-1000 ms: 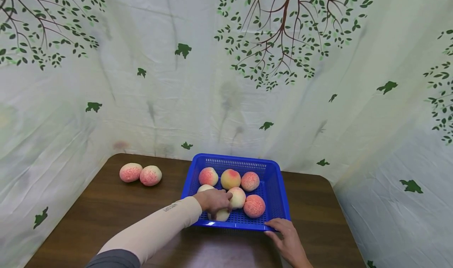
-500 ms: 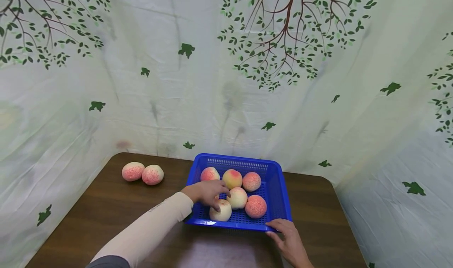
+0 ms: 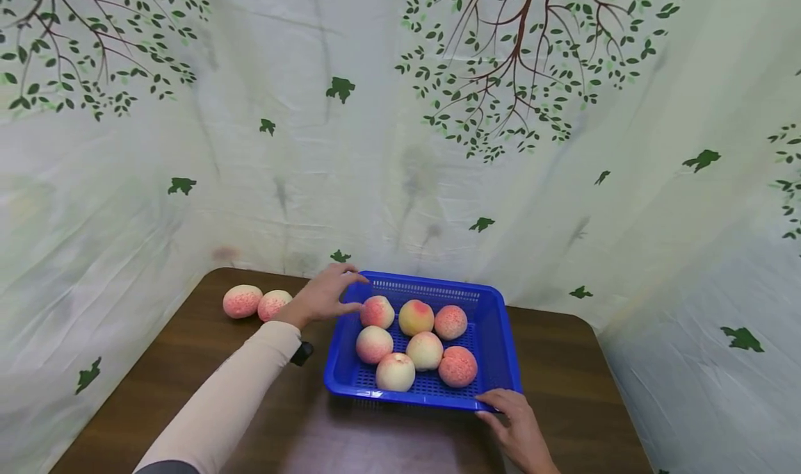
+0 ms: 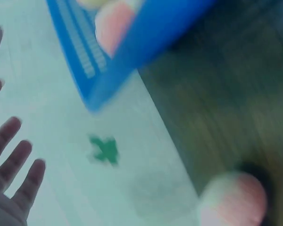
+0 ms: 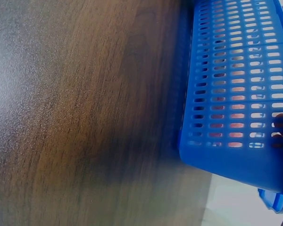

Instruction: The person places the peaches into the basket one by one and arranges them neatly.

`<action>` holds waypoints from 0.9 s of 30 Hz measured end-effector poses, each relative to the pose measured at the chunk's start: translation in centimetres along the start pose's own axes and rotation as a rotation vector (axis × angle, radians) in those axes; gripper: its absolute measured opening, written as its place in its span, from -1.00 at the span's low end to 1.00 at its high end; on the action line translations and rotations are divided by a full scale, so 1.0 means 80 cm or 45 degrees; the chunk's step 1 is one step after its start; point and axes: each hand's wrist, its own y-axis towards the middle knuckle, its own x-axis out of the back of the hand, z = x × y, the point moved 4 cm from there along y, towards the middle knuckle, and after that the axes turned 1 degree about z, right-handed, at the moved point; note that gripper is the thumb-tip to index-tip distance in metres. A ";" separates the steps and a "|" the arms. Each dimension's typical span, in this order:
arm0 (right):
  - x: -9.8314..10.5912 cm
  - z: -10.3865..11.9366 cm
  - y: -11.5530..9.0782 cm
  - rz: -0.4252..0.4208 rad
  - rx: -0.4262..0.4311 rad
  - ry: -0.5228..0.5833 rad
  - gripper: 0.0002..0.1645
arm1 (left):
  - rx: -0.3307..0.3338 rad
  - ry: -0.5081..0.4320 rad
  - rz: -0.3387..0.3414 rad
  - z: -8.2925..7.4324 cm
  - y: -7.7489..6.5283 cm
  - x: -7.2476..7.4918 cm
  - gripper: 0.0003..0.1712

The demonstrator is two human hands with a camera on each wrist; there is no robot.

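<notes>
A blue plastic basket (image 3: 432, 399) holds several peaches, among them a pale one (image 3: 395, 372) at the front and a deep pink one (image 3: 458, 367) beside it. My left hand (image 3: 328, 295) is spread in the air by the basket's back left corner, holding nothing. Its fingers (image 4: 26, 188) show apart at the edge of the left wrist view. With my right hand (image 3: 516, 427) I grip the rim at the front right corner, fingers on top and thumb below. The basket's slotted wall (image 5: 236, 94) fills much of the right wrist view, with pink fruit showing through.
Two more peaches lie on the brown table (image 3: 263, 397) at the back left: one pink and white (image 3: 241, 301), the other (image 3: 272, 304) partly behind my left wrist. A pale curtain (image 3: 400, 203) printed with leaves stands right behind the table's back edge.
My left hand has let go of a pale peach in the basket's front left, then lifted up and away toward the back left. My right hand keeps its grip on the rim.
</notes>
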 end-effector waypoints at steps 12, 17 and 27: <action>0.002 -0.003 -0.002 0.009 -0.020 -0.052 -0.58 | 0.532 -0.146 -0.250 0.125 -0.078 -0.002 -0.32; 0.001 -0.004 -0.003 0.002 -0.004 -0.046 -0.57 | 0.589 -0.156 -0.244 0.146 -0.095 -0.021 -0.26; -0.003 -0.007 -0.004 -0.027 0.056 -0.023 -0.64 | 0.539 -0.014 -0.121 0.159 -0.108 -0.052 -0.06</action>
